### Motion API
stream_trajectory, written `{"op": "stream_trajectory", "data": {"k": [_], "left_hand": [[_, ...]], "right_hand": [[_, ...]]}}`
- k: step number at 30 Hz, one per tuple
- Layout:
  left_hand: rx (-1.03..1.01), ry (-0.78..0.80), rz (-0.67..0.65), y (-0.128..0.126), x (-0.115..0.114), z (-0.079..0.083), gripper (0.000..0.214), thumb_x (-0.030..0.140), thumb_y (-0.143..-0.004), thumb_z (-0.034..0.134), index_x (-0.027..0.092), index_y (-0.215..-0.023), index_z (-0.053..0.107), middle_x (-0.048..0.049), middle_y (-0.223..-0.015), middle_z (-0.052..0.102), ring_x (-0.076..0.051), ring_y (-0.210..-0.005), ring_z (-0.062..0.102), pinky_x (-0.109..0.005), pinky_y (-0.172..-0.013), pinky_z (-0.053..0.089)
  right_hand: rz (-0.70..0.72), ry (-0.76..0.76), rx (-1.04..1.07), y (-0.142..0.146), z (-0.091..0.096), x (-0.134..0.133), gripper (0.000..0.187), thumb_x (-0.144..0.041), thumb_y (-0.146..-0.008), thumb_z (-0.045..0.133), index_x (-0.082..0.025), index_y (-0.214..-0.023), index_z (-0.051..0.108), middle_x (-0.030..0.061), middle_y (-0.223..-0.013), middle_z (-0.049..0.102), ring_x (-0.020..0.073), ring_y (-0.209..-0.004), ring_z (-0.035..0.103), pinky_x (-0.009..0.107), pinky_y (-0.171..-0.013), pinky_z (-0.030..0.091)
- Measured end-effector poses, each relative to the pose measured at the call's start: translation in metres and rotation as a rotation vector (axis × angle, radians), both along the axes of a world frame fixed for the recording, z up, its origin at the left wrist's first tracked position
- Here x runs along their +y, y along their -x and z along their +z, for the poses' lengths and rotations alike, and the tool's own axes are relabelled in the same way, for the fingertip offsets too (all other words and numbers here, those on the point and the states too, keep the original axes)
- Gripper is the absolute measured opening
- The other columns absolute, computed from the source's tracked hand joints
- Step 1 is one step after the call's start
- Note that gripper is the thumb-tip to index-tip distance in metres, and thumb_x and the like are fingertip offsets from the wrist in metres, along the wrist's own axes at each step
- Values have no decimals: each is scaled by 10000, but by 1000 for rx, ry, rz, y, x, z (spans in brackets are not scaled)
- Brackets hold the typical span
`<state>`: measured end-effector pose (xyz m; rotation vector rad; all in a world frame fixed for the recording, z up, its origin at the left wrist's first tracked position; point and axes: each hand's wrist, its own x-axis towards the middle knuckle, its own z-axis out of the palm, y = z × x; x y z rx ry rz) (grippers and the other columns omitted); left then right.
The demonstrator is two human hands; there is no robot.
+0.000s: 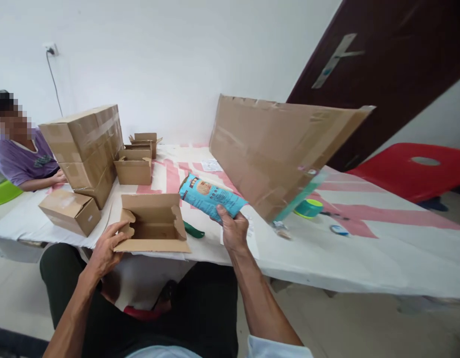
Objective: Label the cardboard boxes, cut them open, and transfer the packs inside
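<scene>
An open, empty small cardboard box [155, 223] sits at the near table edge. My left hand [107, 246] grips its left front corner, fingers curled on the flap. My right hand [233, 229] is closed round the lower end of a blue snack packet [209, 197], held tilted just to the right of the box, above the table. A dark green object [193, 229] lies on the table between box and right hand.
A large flat cardboard sheet [278, 149] stands on edge at centre right. Sealed and open cartons [86, 149] are stacked at left, beside a seated person in purple [25, 159]. A green tape roll [308, 208] lies on the white-and-pink cloth [364, 238]. A red stool [412, 171] is at right.
</scene>
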<state>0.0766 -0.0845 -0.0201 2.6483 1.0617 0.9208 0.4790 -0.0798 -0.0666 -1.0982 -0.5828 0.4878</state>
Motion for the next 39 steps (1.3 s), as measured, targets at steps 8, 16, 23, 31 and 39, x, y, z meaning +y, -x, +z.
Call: {"op": "stream_trajectory", "data": {"k": [8,16,23,31,39], "left_hand": [[-70,10,11,20,-18,3,454,-51,-737,534,210,-1021,775,-118,-1540,648,-295,-1369,673,-448,-1132,581],[-126,45,84,47,-21,6,446,-25,-742,549,230,-1030,775,-128,-1511,674,-303,-1322,713,-437,-1066,625],[-172,17,77,45,-17,2,414,0,-853,569,250,-1117,768,-129,-1511,680,-287,-1307,727,-412,-1062,633],[-226,40,141,38,0,-9,417,-20,-846,564,226,-1114,766,-149,-1522,659,-281,-1341,700,-407,-1088,603],[-314,17,177,25,99,-20,336,51,-811,611,207,-1053,783,-139,-1494,651,-287,-1366,663,-463,-1168,541]], "right_hand": [[371,159,-103,42,-16,66,706,-730,-568,901,-183,-989,753,49,-892,784,227,-807,715,402,-741,640],[562,177,-189,92,-19,152,642,-715,-614,866,-200,-970,725,42,-883,770,221,-820,712,385,-784,621],[586,166,-273,132,0,232,560,-613,-742,813,-191,-1086,682,91,-1098,768,236,-1030,693,373,-898,597],[666,247,-371,93,-8,194,559,-708,-834,710,-174,-994,743,90,-1036,778,267,-1052,697,392,-920,577],[843,250,-231,85,-25,133,724,-815,-901,616,-270,-1367,721,136,-1424,726,329,-1295,686,446,-914,634]]}}
